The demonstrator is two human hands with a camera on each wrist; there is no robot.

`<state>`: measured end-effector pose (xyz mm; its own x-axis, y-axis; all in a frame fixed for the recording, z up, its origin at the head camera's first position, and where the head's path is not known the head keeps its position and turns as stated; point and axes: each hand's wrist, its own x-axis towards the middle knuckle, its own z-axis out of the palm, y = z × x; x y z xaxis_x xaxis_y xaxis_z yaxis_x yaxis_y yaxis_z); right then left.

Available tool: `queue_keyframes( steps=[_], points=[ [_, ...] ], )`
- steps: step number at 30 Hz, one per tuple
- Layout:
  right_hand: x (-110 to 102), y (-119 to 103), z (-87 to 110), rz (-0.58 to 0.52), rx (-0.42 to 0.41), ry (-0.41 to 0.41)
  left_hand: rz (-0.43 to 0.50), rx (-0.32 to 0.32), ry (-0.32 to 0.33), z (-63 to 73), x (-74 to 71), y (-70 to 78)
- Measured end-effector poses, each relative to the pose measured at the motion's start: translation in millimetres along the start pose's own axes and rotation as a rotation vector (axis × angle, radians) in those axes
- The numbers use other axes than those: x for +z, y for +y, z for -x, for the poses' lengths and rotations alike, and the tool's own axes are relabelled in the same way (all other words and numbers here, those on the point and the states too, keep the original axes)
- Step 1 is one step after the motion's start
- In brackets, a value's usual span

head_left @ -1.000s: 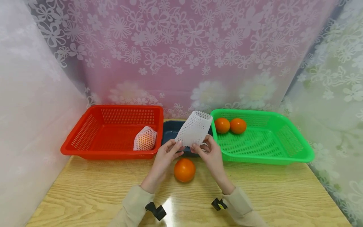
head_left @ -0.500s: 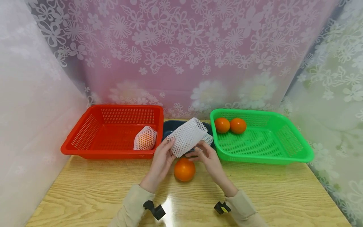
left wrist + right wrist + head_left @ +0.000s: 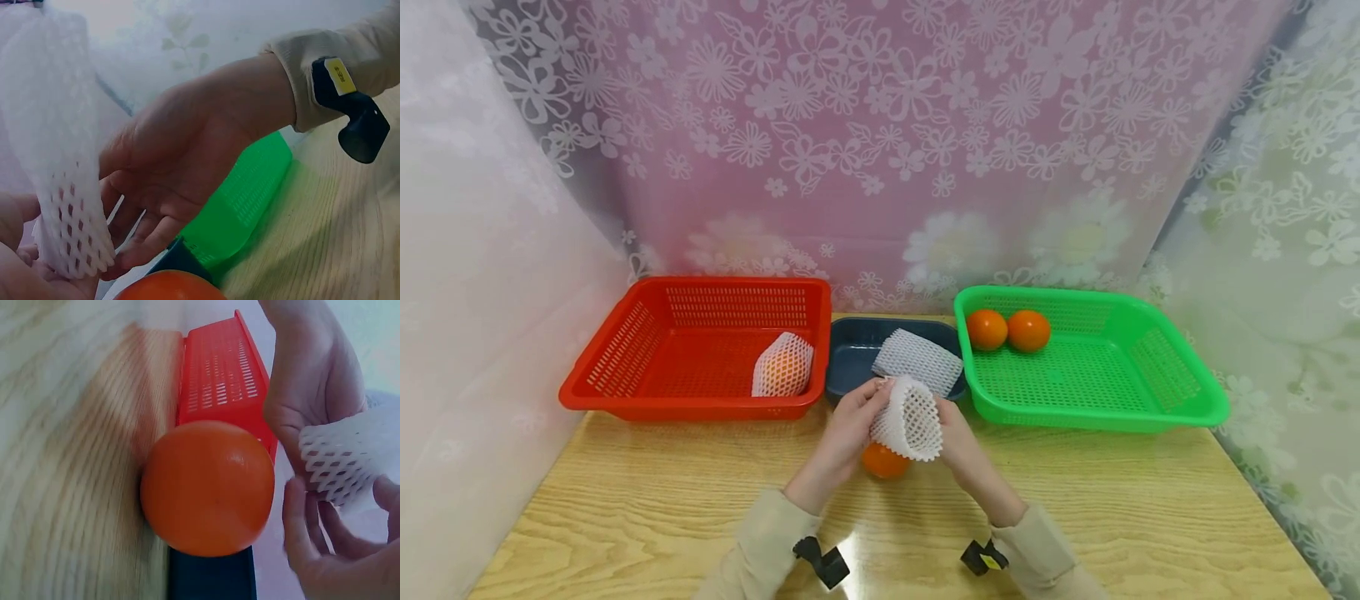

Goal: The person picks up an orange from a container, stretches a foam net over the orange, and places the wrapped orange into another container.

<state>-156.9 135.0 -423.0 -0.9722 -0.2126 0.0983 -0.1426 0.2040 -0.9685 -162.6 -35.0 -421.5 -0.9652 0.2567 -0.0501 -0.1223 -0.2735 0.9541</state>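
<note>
A white foam net sleeve (image 3: 904,421) is held between both hands over the middle of the table, its open end tipped towards me. My left hand (image 3: 844,429) grips its left side, thumb at the upper edge. On the other side my right hand (image 3: 961,437) holds it, most of those fingers hidden behind the mesh in the head view. The right wrist view shows the right thumb and fingers (image 3: 312,544) on either side of the net. Just below and partly covered sits a bare orange (image 3: 883,462) on the table, large in the right wrist view.
A red basket (image 3: 700,408) on the left contains a netted orange (image 3: 784,367). The green basket (image 3: 1097,421) on the right has two bare oranges (image 3: 1028,332). Between them, a dark blue tray (image 3: 850,333) carries another foam net (image 3: 917,360). Floral cloth (image 3: 880,167) hangs behind.
The foam net came down from over the blue tray towards the orange, and its opening turned to face me. My right hand let go of it briefly, then took its right side.
</note>
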Motion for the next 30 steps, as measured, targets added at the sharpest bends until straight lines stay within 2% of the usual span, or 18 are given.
queue_keyframes(
  steps=[4, 8, 15, 18, 24, 30],
  points=[
    [5.9, -8.9, -2.0, -0.093, 0.071, 0.030, -0.048, 0.039, 0.014, 1.2, 0.0, -2.2],
    [7.7, -8.7, -1.7, -0.225, 0.116, 0.050, -0.048, 0.041, 0.032, 3.0, -0.2, -3.0],
    [3.9, -6.8, -0.3, -0.534, 0.211, 0.000, -0.052, 0.058, 0.042, 4.3, -2.5, -4.5],
    [1.1, -5.6, 1.8, -0.618, 0.249, -0.013, -0.043, 0.044, 0.056, 4.6, -4.6, -5.2],
    [-1.2, 2.9, 6.6, -0.641, 0.298, 0.027, -0.028, -0.027, 0.112, 5.7, -10.7, -7.9],
    [0.7, 20.4, 7.8, -0.553, 0.351, 0.010, -0.025, -0.126, 0.171, 8.2, -20.0, -17.0]
  ],
)
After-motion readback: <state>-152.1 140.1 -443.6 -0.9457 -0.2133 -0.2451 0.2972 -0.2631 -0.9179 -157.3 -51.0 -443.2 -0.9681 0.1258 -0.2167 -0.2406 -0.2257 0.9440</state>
